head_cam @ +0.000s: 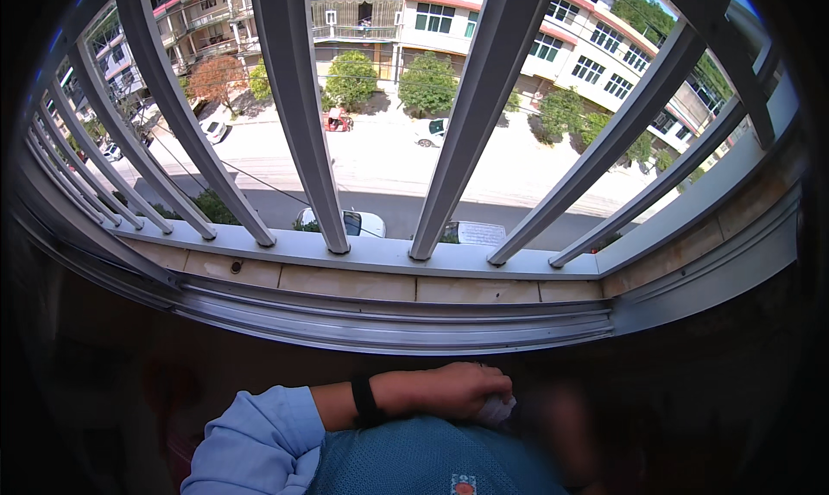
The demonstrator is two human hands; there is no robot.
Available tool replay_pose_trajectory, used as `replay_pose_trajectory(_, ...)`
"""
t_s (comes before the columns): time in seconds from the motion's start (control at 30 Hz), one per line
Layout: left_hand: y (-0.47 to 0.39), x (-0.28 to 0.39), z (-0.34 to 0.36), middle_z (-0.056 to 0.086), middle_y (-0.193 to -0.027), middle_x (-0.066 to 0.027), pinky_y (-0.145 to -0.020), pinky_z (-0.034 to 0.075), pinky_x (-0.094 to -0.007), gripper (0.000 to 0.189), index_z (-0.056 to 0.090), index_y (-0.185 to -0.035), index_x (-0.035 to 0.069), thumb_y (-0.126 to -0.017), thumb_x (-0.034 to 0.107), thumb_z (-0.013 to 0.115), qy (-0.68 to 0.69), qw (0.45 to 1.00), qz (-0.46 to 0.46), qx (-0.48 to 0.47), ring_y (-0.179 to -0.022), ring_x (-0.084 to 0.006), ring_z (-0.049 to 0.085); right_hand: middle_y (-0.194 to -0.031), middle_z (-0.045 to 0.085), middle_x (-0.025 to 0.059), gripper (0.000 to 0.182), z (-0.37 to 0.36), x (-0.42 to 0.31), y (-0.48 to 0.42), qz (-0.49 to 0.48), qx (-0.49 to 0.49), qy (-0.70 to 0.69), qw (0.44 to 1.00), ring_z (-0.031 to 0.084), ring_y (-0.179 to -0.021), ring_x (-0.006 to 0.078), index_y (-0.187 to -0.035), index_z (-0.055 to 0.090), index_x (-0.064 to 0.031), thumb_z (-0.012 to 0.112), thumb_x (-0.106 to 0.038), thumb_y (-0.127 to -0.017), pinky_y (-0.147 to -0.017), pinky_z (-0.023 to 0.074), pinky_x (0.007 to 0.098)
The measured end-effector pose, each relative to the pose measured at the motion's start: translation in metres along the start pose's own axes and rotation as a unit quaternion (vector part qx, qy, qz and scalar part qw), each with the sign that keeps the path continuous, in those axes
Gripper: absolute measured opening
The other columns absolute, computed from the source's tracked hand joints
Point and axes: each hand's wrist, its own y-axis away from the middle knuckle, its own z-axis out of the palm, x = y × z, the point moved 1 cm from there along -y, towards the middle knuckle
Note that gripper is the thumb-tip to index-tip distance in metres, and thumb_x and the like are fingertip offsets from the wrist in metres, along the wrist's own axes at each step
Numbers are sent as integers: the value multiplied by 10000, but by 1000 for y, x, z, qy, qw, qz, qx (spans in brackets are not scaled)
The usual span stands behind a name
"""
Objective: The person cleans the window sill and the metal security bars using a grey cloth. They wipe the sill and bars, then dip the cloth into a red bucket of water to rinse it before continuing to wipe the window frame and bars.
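My left hand (pixel 461 386) lies across the front of my body, below the window sill, with a black band (pixel 366 399) on its wrist. Its fingers are curled over a whitish crumpled piece (pixel 497 409), perhaps tissue or thin plastic. To the right of it, my right hand (pixel 570 424) is a dim blur in shadow. Whether that hand holds anything is not clear. Beneath the left forearm is a teal textured garment (pixel 401 456), worn with a light-blue sleeve (pixel 259 437).
Ahead runs a metal sliding-window track (pixel 401 330), then a tiled ledge (pixel 350 286). Pale metal bars (pixel 295 106) rise from a white rail (pixel 375 255). Beyond them lie a street (pixel 382 164) far below, parked cars (pixel 366 224), trees (pixel 427 83) and buildings (pixel 440 19). The room's interior is dark.
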Motion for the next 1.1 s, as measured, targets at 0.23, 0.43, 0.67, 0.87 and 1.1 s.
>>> replay_pose_trajectory(0.23, 54, 41, -28, 602, -1037, -127, -804, 533, -365, 257, 585, -1085, 101, -831, 105, 628, -137, 990, 10, 25, -991, -296, 604, -1269, 447, 168, 301, -82, -21, 2, 154, 379, -289, 866, 459, -1189, 267, -1244, 425, -27, 435, -143, -966, -1006, 408, 392)
replay_pose_trajectory(0.43, 97, 81, -44, 593, -864, -81, -710, 535, -365, 214, 626, -977, 102, -775, 116, 696, -248, 959, -39, 129, -831, -254, 615, -1116, 525, 152, 438, -49, -34, -75, -76, 391, -59, 916, 528, -1029, 354, -1112, 543, -44, 751, -210, -764, -961, 413, 462)
replay_pose_trajectory(0.67, 162, 80, -31, 523, -711, -90, -569, 435, -318, 311, 646, -917, 46, -648, -79, 551, -197, 920, -82, 328, -640, -242, 529, -1018, 548, 124, 380, -53, -64, -91, -131, 375, -123, 909, 538, -949, 324, -967, 604, -59, 795, -129, -647, -859, 413, 484)
replay_pose_trajectory(0.87, 207, 90, -16, 550, -748, -113, -618, 461, -322, 329, 649, -974, 24, -674, -82, 565, -165, 854, -156, 467, -679, -249, 552, -991, 540, 120, 253, -76, -105, -96, -176, 305, -112, 929, 531, -941, 308, -937, 597, -49, 727, -84, -723, -840, 429, 446)
replay_pose_trajectory(1.1, 278, 95, -11, 579, -839, -159, -753, 473, -377, 292, 619, -934, 13, -673, -83, 529, -396, 647, -232, 610, -789, -322, 568, -980, 561, 118, 204, -91, -140, -111, -251, 253, -123, 926, 544, -942, 303, -919, 629, -34, 719, -88, -743, -837, 441, 425)
